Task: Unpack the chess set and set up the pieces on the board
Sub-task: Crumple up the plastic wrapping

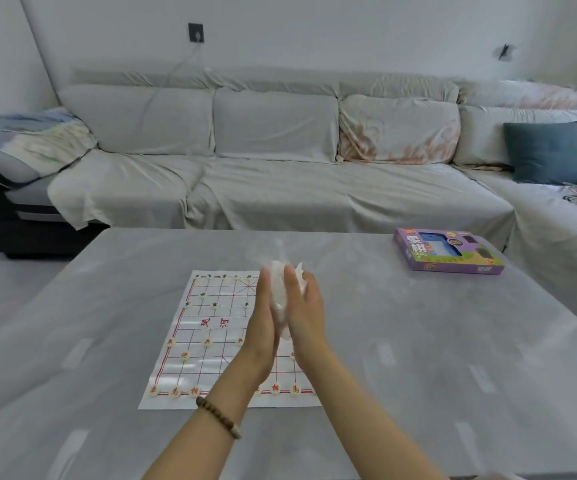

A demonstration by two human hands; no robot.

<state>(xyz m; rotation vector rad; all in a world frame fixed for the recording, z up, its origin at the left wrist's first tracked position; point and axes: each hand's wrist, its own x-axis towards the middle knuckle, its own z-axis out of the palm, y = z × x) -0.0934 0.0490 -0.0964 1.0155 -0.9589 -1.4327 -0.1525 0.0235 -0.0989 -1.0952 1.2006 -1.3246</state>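
Late stage of set-up. The paper board (pixel 193 320) was laid flat near the middle of the worktop (pixel 418 341), with the pieces (pixel 207 342) ranged along its near and far rows; the points behind the forearms were hidden. A crumpled clear bag (pixel 277 289) was pressed between the flat palms of the left grip (pixel 263 320) and right grip (pixel 308 306), fingers straight, above the board's right half. The purple box (pixel 453 266) was left near the far right corner. Unpacking was judged nearly done; next, the bag would need to be set down clear of the pieces.
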